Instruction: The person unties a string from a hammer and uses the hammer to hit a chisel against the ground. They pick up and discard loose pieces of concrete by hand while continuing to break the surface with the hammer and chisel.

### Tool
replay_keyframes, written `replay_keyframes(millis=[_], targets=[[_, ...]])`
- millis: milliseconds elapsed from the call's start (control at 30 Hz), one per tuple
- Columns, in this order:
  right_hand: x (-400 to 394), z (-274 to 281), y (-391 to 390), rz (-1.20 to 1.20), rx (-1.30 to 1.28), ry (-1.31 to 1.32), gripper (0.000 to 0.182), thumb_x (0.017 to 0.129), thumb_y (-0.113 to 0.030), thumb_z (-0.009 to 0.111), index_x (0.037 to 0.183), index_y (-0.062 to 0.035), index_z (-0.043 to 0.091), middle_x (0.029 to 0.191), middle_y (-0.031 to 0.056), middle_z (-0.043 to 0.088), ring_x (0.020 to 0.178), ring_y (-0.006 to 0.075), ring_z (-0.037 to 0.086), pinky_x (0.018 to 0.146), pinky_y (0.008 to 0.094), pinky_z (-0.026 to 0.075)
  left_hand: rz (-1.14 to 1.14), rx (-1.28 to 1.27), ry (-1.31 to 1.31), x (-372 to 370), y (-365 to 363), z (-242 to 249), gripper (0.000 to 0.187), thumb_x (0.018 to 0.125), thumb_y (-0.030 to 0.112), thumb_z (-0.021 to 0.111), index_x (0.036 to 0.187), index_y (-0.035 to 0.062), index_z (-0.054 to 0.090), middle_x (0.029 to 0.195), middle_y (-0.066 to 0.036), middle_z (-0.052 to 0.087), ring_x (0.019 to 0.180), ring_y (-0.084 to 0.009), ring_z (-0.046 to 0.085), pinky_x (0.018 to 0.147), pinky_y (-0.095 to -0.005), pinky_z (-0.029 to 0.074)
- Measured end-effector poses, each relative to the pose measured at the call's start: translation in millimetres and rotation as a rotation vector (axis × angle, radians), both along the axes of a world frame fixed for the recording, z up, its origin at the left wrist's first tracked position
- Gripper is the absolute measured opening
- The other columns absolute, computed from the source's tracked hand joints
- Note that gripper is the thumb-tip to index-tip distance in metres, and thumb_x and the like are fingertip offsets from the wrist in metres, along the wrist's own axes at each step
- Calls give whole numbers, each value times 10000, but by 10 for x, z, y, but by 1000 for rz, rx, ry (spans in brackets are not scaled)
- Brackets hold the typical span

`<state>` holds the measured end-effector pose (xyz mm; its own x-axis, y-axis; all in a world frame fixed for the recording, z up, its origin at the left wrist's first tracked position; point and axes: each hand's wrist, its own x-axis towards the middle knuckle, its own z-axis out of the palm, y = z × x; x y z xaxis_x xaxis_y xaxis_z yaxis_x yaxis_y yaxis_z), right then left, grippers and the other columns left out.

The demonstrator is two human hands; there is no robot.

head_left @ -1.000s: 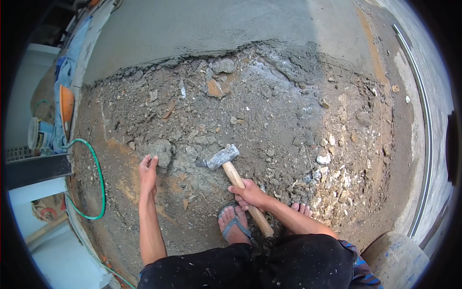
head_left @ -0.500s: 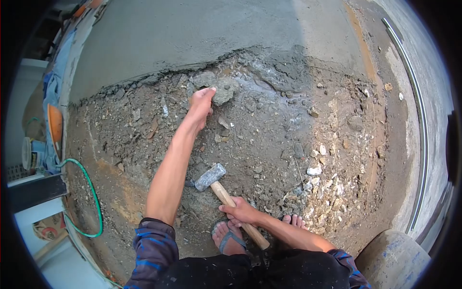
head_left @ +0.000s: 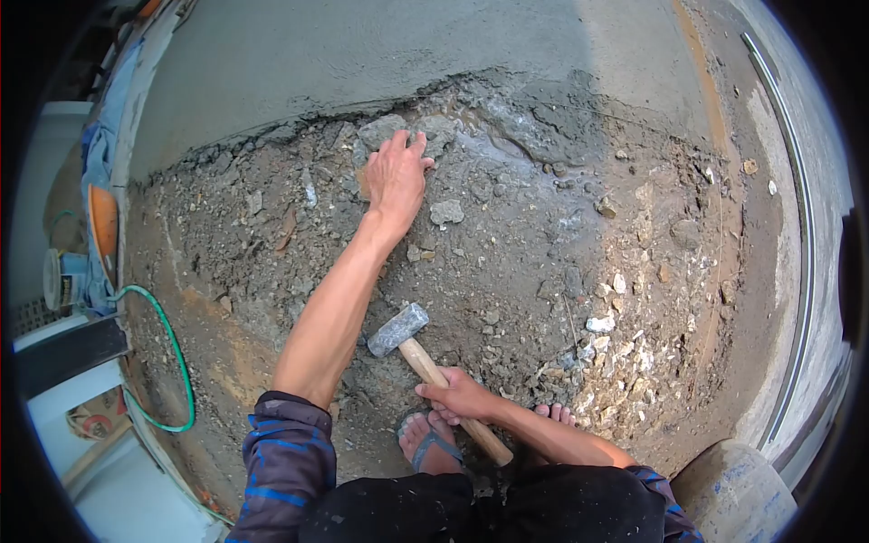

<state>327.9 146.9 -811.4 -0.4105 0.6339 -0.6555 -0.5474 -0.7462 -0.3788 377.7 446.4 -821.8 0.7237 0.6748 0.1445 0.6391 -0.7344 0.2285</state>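
My right hand (head_left: pixel 457 395) is wrapped round the wooden handle of a hammer (head_left: pixel 399 329), whose grey head rests low over the rubble, up and left of my fingers. Farther forward, my left hand (head_left: pixel 396 177) reaches to grey stones (head_left: pixel 381 129) at the broken edge of the smooth concrete (head_left: pixel 362 54). Its fingers are spread on or just above the stones; whether they touch is hard to tell. A small flat grey stone (head_left: pixel 446 212) lies to the right of this hand.
Loose rubble (head_left: pixel 507 281) surrounds my feet, with pale stones (head_left: pixel 601 323) on the right. A green hose (head_left: pixel 186 371) curves along the left, near an orange object (head_left: pixel 103 231). A rounded grey object (head_left: pixel 733 493) stands at the lower right, below a long metal strip (head_left: pixel 797 181).
My left hand has opened from a pinch at a grey stone and turned its back upward with fingers spread. My right hand still holds the hammer. The view has shifted slightly.
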Motion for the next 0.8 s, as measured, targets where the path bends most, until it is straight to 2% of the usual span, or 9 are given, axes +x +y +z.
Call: replay_keyframes(millis=[67, 133, 267, 333, 367, 433, 533, 633, 800], targets=[[-6, -35, -9, 8, -3, 7, 201, 984, -199, 621, 982, -53, 483, 623, -20, 478, 440, 58, 440, 370, 244, 361, 3, 16, 70, 105, 71, 62, 365, 855, 136, 715, 1207, 49, 673, 1288, -167, 600, 1139, -351, 601, 960, -438, 483], [-21, -111, -34, 23, 22, 16, 243, 977, -241, 624, 1060, -39, 518, 673, 0, 515, 478, 73, 511, 383, 244, 419, -15, -80, 212, 206, 146, 156, 328, 863, 118, 700, 1179, 29, 673, 1285, -170, 595, 1158, -354, 591, 969, -442, 482], [-53, -166, -52, 11, 41, 34, 234, 974, -233, 626, 1043, -36, 521, 668, 2, 519, 471, 75, 507, 381, 243, 414, -200, 71, 39, 108, 339, -9, 376, 865, 101, 688, 1225, 9, 627, 1282, -182, 586, 1162, -363, 584, 972, -457, 480], [-38, -120, -39, 13, 32, -2, 226, 974, -221, 626, 1032, -29, 522, 655, 2, 515, 465, 77, 502, 380, 247, 409, -202, -116, 23, 94, 324, 34, 482, 866, 93, 680, 1319, -7, 549, 1313, -186, 567, 1186, -363, 568, 970, -462, 483], [-29, -84, -36, 10, 31, -3, 226, 974, -221, 626, 1032, -29, 522, 655, 2, 515, 465, 77, 502, 380, 247, 409, -204, -117, 22, 101, 302, 33, 482, 866, 93, 680, 1319, -7, 549, 1313, -186, 567, 1186, -363, 568, 970, -462, 483], [7, 3, 1, 3, 24, 3, 195, 991, -195, 609, 977, -54, 475, 619, -27, 466, 443, 50, 430, 373, 239, 357, -181, -81, 108, 178, 248, 59, 559, 851, 52, 669, 1381, 3, 497, 1254, -205, 577, 1151, -378, 576, 948, -462, 498], [22, 37, 7, 0, 15, 5, 196, 993, -197, 607, 978, -53, 475, 624, -26, 470, 444, 50, 432, 376, 237, 358, -131, 14, 257, 320, 206, 45, 586, 827, 27, 667, 1389, 11, 501, 1144, -222, 585, 1092, -391, 589, 925, -469, 509], [15, 26, 15, 8, 8, 6, 194, 994, -193, 605, 975, -51, 475, 625, -24, 474, 446, 50, 437, 377, 239, 360, -166, -10, 207, 306, 270, 46, 583, 809, 22, 661, 1374, 9, 517, 1063, -228, 573, 1043, -400, 595, 907, -476, 518], [-7, 8, 13, 8, -4, 28, 182, 996, -182, 601, 969, -52, 477, 618, -20, 474, 442, 56, 443, 377, 242, 361, -154, -33, 244, 201, 223, 122, 557, 812, 38, 659, 1351, -18, 528, 1067, -242, 601, 1023, -413, 610, 893, -487, 526]])
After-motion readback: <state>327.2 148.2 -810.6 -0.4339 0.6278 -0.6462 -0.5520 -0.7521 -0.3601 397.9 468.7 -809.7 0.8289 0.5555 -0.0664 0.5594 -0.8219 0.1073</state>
